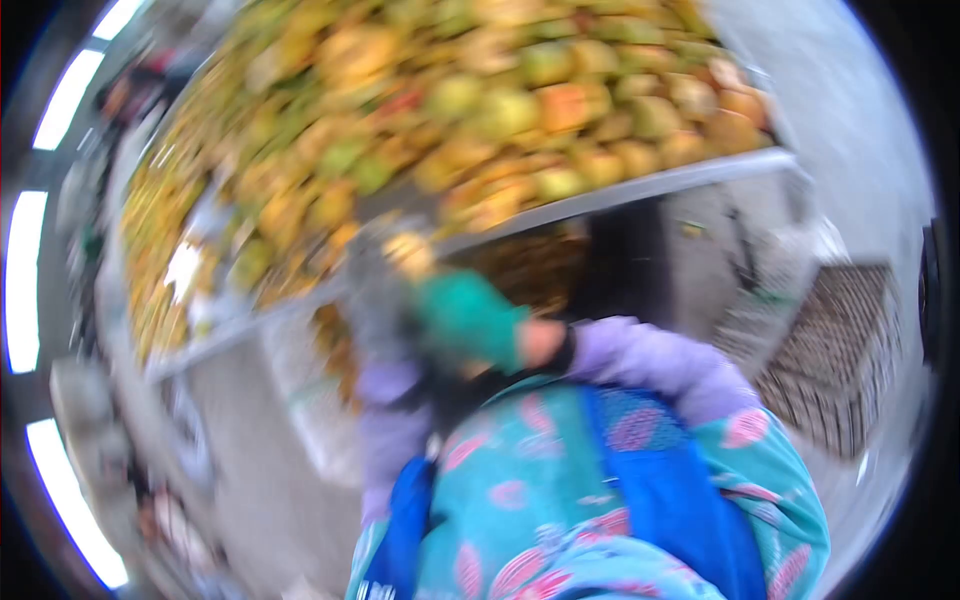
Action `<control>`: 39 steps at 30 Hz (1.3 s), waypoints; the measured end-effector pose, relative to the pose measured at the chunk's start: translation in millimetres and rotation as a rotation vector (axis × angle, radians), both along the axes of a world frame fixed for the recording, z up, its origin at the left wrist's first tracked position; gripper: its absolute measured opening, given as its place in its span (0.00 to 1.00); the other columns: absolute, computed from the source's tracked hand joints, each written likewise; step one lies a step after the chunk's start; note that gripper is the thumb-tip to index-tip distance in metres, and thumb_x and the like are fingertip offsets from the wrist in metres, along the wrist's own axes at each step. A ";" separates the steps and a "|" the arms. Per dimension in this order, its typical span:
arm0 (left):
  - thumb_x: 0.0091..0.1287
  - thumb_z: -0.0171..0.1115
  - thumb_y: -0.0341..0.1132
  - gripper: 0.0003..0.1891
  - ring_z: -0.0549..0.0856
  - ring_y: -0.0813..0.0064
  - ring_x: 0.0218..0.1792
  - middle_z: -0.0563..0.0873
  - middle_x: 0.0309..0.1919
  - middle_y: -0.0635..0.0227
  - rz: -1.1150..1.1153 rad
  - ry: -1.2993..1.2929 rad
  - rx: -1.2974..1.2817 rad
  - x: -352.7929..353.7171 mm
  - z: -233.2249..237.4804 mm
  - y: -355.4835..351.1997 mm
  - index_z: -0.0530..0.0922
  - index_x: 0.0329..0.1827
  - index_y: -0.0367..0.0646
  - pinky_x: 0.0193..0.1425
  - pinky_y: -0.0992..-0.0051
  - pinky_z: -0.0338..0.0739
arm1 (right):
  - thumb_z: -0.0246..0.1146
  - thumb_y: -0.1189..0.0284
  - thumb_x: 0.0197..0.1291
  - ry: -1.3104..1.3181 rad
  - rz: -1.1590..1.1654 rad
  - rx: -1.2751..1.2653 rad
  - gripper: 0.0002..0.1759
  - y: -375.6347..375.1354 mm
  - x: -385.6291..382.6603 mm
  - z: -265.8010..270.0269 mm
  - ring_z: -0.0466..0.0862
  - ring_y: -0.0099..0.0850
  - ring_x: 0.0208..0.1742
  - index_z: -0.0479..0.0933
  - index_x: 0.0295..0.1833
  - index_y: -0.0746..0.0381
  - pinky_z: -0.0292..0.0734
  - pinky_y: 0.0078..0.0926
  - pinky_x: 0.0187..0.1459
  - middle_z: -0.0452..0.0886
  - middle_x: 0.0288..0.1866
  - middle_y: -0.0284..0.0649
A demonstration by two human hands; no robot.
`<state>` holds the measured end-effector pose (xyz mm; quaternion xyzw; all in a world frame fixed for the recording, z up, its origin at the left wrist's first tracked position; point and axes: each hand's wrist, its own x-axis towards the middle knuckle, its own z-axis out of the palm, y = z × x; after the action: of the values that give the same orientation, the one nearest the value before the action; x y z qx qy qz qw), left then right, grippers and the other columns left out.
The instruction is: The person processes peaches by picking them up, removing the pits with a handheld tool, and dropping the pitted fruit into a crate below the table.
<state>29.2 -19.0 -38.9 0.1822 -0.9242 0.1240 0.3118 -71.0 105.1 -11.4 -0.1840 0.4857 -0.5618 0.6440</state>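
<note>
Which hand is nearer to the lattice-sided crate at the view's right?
Right. The green-gloved right hand is left of the lattice-sided crate in view, well apart; the grey-gloved left hand is farther left.

1. The scene is bright; four ceiling light strips along the left edge burn out to pure white.
2. White glare wipes out detail left of centre.
3. Deep shadow lies under the bench, just right of centre.
4. Motion blur smears the fruit, left hand and right hand; the patterned clothing reads more clearly.
5. Fisheye distortion bends the margins, and the corners go black.
</note>
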 end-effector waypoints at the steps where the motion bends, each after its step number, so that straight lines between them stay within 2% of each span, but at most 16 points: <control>1: 0.69 0.52 0.35 0.12 0.82 0.65 0.45 0.84 0.41 0.58 -0.061 0.065 0.224 -6.5 3.8 0.4 0.80 0.44 0.36 0.52 0.70 0.76 | 0.58 0.61 0.62 0.395 -0.107 -0.211 0.13 -6.4 13.7 -19.1 0.79 0.45 0.24 0.78 0.38 0.60 0.73 0.42 0.26 0.76 0.21 0.49; 3: 0.70 0.52 0.38 0.14 0.82 0.68 0.39 0.84 0.38 0.60 -0.168 0.354 1.162 -23.3 12.6 -1.7 0.79 0.43 0.36 0.44 0.73 0.77 | 0.57 0.60 0.63 1.077 -0.256 -0.444 0.16 -15.6 21.4 -50.0 0.81 0.47 0.27 0.79 0.37 0.63 0.76 0.45 0.31 0.78 0.24 0.53; 4: 0.71 0.52 0.40 0.15 0.82 0.69 0.36 0.84 0.36 0.61 -0.191 0.503 1.540 -31.8 19.7 -1.8 0.79 0.42 0.36 0.41 0.75 0.77 | 0.49 0.49 0.70 0.465 -0.522 -0.248 0.27 -22.0 21.1 -20.4 0.80 0.41 0.20 0.77 0.37 0.63 0.76 0.42 0.25 0.77 0.21 0.50; 6: 0.72 0.52 0.43 0.17 0.82 0.72 0.30 0.83 0.32 0.63 -0.209 0.530 1.852 -40.0 30.5 -3.4 0.79 0.41 0.35 0.33 0.78 0.78 | 0.47 0.44 0.69 0.067 0.045 -0.027 0.30 8.1 -26.8 18.0 0.75 0.33 0.12 0.75 0.37 0.61 0.72 0.34 0.15 0.75 0.19 0.42; 16: 0.74 0.48 0.41 0.17 0.82 0.70 0.31 0.83 0.33 0.60 -0.434 -0.017 1.423 -70.1 56.0 3.5 0.79 0.39 0.35 0.36 0.73 0.79 | 0.50 0.43 0.68 -0.387 0.032 0.009 0.26 8.5 -33.5 9.1 0.71 0.25 0.12 0.72 0.36 0.55 0.66 0.25 0.12 0.70 0.19 0.30; 17: 0.73 0.48 0.41 0.16 0.81 0.71 0.31 0.83 0.33 0.64 -0.354 0.114 1.925 -69.8 48.4 4.0 0.80 0.37 0.38 0.37 0.73 0.79 | 0.50 0.45 0.69 -0.799 0.089 -0.115 0.24 12.6 -37.6 0.9 0.70 0.24 0.13 0.72 0.35 0.54 0.65 0.24 0.14 0.70 0.19 0.28; 18: 0.73 0.47 0.40 0.15 0.81 0.72 0.31 0.81 0.31 0.67 -0.500 -0.059 1.362 -69.6 64.9 10.9 0.79 0.39 0.41 0.37 0.74 0.78 | 0.49 0.47 0.70 -1.240 0.175 -0.198 0.22 15.1 -37.2 -7.3 0.69 0.22 0.14 0.72 0.35 0.53 0.65 0.23 0.16 0.69 0.19 0.27; 19: 0.77 0.41 0.39 0.19 0.81 0.74 0.45 0.81 0.47 0.75 -0.387 -0.016 1.479 -47.6 37.0 6.7 0.73 0.63 0.43 0.48 0.78 0.78 | 0.49 0.48 0.71 -1.372 0.108 -0.116 0.20 18.7 -36.7 5.1 0.66 0.21 0.14 0.72 0.35 0.51 0.63 0.22 0.18 0.66 0.18 0.24; 23: 0.72 0.52 0.49 0.18 0.81 0.67 0.33 0.82 0.37 0.61 -0.319 1.006 2.404 -53.8 -5.2 10.8 0.76 0.49 0.41 0.33 0.71 0.79 | 0.46 0.48 0.73 -1.251 0.334 -0.349 0.22 12.3 -46.9 2.9 0.63 0.20 0.13 0.69 0.32 0.50 0.59 0.23 0.17 0.61 0.15 0.21; 26: 0.73 0.51 0.48 0.19 0.84 0.64 0.40 0.81 0.41 0.59 -0.463 1.253 2.249 1.8 17.5 14.3 0.75 0.50 0.38 0.36 0.75 0.80 | 0.43 0.46 0.73 -1.074 0.279 -0.284 0.24 22.3 -58.5 10.0 0.62 0.20 0.12 0.69 0.33 0.50 0.59 0.22 0.16 0.60 0.15 0.21; 28: 0.71 0.54 0.51 0.19 0.84 0.71 0.37 0.84 0.36 0.61 -0.028 0.982 1.942 61.6 30.2 2.4 0.80 0.42 0.41 0.28 0.74 0.76 | 0.43 0.46 0.73 -1.011 0.189 -0.088 0.25 30.2 -61.8 -12.3 0.62 0.18 0.08 0.70 0.35 0.53 0.60 0.19 0.14 0.63 0.14 0.21; 31: 0.60 0.66 0.41 0.17 0.83 0.54 0.39 0.83 0.38 0.52 0.587 -0.099 0.591 130.2 32.9 -30.9 0.79 0.47 0.40 0.45 0.56 0.75 | 0.45 0.44 0.72 -0.817 0.158 0.157 0.25 28.8 -59.2 -31.9 0.64 0.20 0.09 0.71 0.36 0.54 0.62 0.22 0.14 0.64 0.14 0.23; 33: 0.68 0.60 0.32 0.12 0.82 0.63 0.47 0.83 0.47 0.60 0.721 -0.035 0.423 152.8 32.0 -88.8 0.77 0.52 0.40 0.55 0.72 0.76 | 0.46 0.44 0.71 -0.774 0.195 0.192 0.25 26.8 -57.5 -16.6 0.64 0.21 0.10 0.71 0.36 0.54 0.63 0.24 0.14 0.64 0.14 0.24; 35: 0.66 0.56 0.34 0.17 0.78 0.62 0.54 0.80 0.51 0.62 0.598 -0.380 0.177 244.6 -45.2 -241.5 0.75 0.57 0.39 0.59 0.63 0.73 | 0.50 0.42 0.68 -0.601 0.135 0.248 0.24 19.4 -55.5 -5.5 0.64 0.21 0.11 0.72 0.36 0.52 0.59 0.21 0.13 0.64 0.15 0.25; 37: 0.66 0.52 0.39 0.22 0.71 0.59 0.66 0.77 0.60 0.63 0.846 -1.296 -0.023 170.8 0.8 -262.6 0.73 0.61 0.40 0.70 0.60 0.62 | 0.54 0.40 0.65 -0.517 0.101 0.255 0.23 13.7 -59.4 1.4 0.63 0.21 0.12 0.74 0.34 0.48 0.54 0.20 0.13 0.65 0.17 0.25; 39: 0.66 0.52 0.42 0.25 0.75 0.62 0.64 0.80 0.59 0.60 0.464 -0.967 -0.096 197.8 -50.2 -329.7 0.73 0.65 0.43 0.68 0.69 0.65 | 0.54 0.40 0.65 -0.472 0.038 0.252 0.22 14.4 -57.2 -3.5 0.63 0.21 0.13 0.74 0.34 0.46 0.54 0.19 0.13 0.64 0.17 0.24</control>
<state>227.1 -348.7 -89.1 0.2892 -0.8912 0.3013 -0.1768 -128.2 119.5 -14.8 0.0247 0.3844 -0.5122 0.7676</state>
